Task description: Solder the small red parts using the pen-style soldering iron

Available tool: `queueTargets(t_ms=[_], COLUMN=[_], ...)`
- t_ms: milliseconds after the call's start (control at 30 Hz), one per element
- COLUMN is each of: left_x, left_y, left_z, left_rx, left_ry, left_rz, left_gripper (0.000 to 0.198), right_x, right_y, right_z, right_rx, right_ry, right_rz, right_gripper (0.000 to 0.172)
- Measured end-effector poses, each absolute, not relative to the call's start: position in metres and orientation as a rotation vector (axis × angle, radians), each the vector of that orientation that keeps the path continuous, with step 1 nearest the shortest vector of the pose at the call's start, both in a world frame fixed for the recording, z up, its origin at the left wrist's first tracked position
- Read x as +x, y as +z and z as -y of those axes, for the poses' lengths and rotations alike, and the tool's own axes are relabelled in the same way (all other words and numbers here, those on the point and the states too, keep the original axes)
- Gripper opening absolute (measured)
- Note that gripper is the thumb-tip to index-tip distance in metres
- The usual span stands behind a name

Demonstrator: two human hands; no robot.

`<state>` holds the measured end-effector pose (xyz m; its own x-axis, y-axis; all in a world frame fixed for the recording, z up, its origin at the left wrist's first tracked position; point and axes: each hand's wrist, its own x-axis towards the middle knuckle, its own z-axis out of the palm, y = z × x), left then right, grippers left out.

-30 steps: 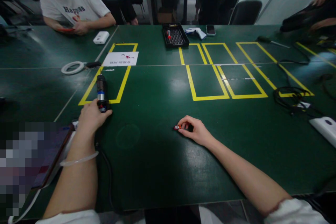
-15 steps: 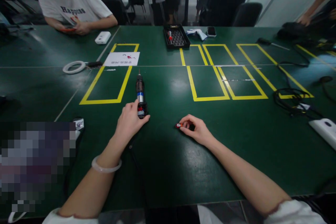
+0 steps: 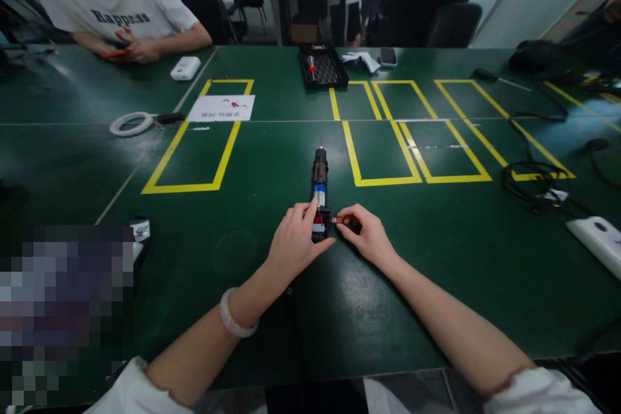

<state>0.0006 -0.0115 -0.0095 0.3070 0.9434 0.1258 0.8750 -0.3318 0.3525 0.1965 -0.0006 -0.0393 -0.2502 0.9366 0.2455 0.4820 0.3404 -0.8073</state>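
Observation:
My left hand [image 3: 294, 238] is wrapped round the rear part of a slim electric screwdriver [image 3: 320, 174], dark with a blue and silver band. Its thin bit points away from me, toward the far side of the table. Between thumb and fingertips, my right hand [image 3: 365, 233] pinches a small red-orange piece [image 3: 336, 220] with a pale patch; its exact kind is too small to make out. That piece meets the right side of the screwdriver's rear end. Whether it is joined there or only touching, I cannot tell.
Yellow tape outlines [image 3: 385, 182] mark the green table. A black tray [image 3: 324, 83] holding a red-handled tool stands at the back, beside a glove [image 3: 361, 61] and a phone [image 3: 388, 57]. A printed sheet [image 3: 220, 107] and white ring [image 3: 130, 124] lie left; cables [image 3: 533, 184] right. Someone sits opposite.
My left hand has carried the electric screwdriver to the right, up against my right hand. The small red-orange piece has stayed in my right fingers and now meets the screwdriver's side.

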Motion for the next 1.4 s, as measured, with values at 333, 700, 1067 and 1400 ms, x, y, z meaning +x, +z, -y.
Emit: queueTargets(t_ms=[333, 700, 1067, 1400], left_x=[0.006, 0.015, 0.024, -0.018], left_y=[-0.012, -0.001, 0.005, 0.013], left_z=[0.015, 0.009, 0.001, -0.007], left_rx=[2.394, 2.398, 2.441, 2.442], left_ry=[0.459, 0.379, 0.219, 0.054], left_rz=[-1.657, -1.773, -1.913, -2.059], left_gripper=[0.083, 0.071, 0.071, 0.068], right_x=[0.194, 0.193, 0.195, 0.199], right_y=[-0.035, -0.032, -0.035, -0.033], right_z=[0.004, 0.007, 0.006, 0.005], right_rx=[-1.182, -1.294, -1.233, -1.204], right_ry=[0.747, 0.743, 0.875, 0.888], right_rz=[1.919, 1.819, 1.758, 1.853], right_gripper=[0.015, 0.018, 0.018, 0.017])
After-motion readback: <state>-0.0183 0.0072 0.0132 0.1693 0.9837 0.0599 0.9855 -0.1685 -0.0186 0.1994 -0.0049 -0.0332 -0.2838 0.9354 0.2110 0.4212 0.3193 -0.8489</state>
